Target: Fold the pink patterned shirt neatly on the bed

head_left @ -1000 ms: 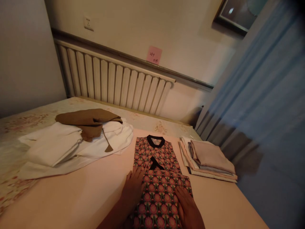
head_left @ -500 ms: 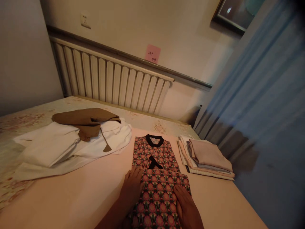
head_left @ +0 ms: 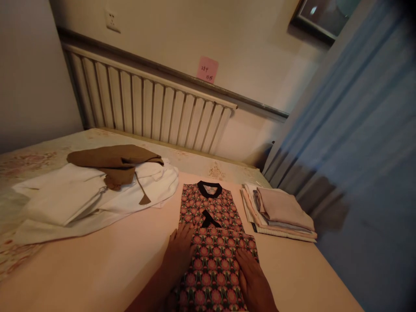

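A patterned shirt (head_left: 214,268) with pink flower motifs and a black collar lies face up in front of me. Its lower part is folded up over the chest, and a black strip shows just above the fold's edge. My left hand (head_left: 179,248) rests flat along the shirt's left side, fingers stretched out and touching the cloth. On the right side, my right hand (head_left: 253,277) lies flat on the folded part with its fingers extended. Neither hand grips the fabric.
A stack of folded clothes (head_left: 286,210) sits to the right. White garments (head_left: 65,195) and a brown garment (head_left: 104,157) lie loosely heaped at the left. A radiator (head_left: 146,104) runs along the wall behind, and a blue curtain (head_left: 357,130) hangs at the right.
Both hands stay on the shirt in nearly the same place. The whole view has shifted slightly; the clothes have not visibly moved.
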`<state>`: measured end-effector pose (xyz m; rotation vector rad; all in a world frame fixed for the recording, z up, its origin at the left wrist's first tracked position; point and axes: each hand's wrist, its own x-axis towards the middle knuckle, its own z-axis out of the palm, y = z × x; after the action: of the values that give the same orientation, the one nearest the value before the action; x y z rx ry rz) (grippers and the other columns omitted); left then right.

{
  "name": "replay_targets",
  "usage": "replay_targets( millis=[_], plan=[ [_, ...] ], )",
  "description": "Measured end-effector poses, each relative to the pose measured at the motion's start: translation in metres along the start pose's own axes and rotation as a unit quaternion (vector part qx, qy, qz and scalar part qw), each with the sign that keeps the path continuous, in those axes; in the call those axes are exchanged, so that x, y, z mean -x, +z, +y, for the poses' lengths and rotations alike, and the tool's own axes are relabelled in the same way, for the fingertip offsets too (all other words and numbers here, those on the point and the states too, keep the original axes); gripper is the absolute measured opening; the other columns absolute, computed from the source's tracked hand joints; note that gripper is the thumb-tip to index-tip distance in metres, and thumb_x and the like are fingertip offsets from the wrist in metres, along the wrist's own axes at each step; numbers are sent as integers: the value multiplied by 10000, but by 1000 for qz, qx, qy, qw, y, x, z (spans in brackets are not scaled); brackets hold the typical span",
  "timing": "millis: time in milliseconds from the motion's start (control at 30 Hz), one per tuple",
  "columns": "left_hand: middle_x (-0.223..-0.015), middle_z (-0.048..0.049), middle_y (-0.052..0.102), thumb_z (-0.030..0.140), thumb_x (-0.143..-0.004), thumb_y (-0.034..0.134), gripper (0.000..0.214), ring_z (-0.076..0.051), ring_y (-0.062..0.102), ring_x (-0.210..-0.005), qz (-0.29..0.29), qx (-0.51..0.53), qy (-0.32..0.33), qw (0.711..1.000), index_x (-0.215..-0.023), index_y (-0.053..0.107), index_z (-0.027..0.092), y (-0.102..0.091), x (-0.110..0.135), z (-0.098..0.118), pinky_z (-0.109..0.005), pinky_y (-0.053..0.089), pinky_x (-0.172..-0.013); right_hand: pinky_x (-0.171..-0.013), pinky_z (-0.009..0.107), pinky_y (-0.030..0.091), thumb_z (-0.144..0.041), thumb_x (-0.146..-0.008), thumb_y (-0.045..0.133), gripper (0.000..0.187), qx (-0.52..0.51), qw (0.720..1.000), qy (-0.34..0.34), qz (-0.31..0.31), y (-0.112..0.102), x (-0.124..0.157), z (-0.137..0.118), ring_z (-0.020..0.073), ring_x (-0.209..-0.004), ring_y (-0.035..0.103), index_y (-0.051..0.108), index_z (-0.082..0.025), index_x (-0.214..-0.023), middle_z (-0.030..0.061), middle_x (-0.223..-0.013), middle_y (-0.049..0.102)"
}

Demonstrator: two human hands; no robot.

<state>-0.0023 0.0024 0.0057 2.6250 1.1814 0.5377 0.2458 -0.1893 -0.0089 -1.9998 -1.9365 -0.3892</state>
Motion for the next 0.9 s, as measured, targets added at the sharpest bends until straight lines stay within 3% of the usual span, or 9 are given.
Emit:
replay_targets(
  millis=[333, 433, 567, 633, 767, 900],
  plan=[
    [-1436, -115, 518, 225, -920, 460, 430, -283, 414, -1365, 13, 9, 5, 1000, -1340, 530, 169, -6, -5, 2, -483, 329, -1120, -1057, 437, 480, -212, -912, 473, 435, -25, 1000, -8, -12, -8, -6, 5, 250, -1268, 542, 581, -209, -1334, 84, -1380, 569],
    [-1426, -119, 523, 200, -917, 446, 423, -275, 420, -1357, 21, 22, 5, 1000, -1328, 536, 166, -8, -6, 2, -478, 330, -1118, -1034, 443, 500, -239, -899, 493, 424, -21, 999, 35, 1, -18, 0, 10, 259, -1238, 568, 599, -200, -1308, 100, -1370, 576],
    [-1420, -111, 521, 160, -885, 464, 439, -255, 425, -1348, 12, 33, -5, 999, -1318, 533, 174, -14, -6, 2, -437, 334, -1112, -917, 394, 582, -286, -934, 455, 388, -7, 994, 100, 50, -29, 28, 18, 242, -1106, 657, 613, -200, -1277, 107, -1254, 658],
    [-1412, -107, 523, 167, -881, 469, 446, -248, 432, -1338, 10, 39, -8, 999, -1325, 520, 179, -16, -6, 2, -418, 345, -1101, -899, 373, 588, -285, -925, 489, 375, -7, 998, 41, 48, -32, 46, 22, 240, -1107, 658, 618, -228, -1272, 95, -1253, 661],
    [-1401, -110, 523, 177, -879, 471, 443, -247, 432, -1329, 12, 48, -10, 999, -1321, 507, 177, -18, -6, 1, -413, 334, -1103, -940, 377, 559, -250, -881, 580, 372, 20, 989, -146, 15, -34, 67, 30, 252, -1154, 632, 640, -300, -1245, 62, -1250, 667],
    [-1363, -103, 544, 167, -878, 469, 404, -247, 453, -1296, 10, 50, -3, 999, -1277, 522, 195, -20, -5, 3, -424, 343, -1088, -886, 303, 571, -263, -903, 559, 352, 72, 986, -148, 12, -31, 69, 31, 230, -1096, 664, 644, -243, -1244, 97, -1220, 681]
  ],
)
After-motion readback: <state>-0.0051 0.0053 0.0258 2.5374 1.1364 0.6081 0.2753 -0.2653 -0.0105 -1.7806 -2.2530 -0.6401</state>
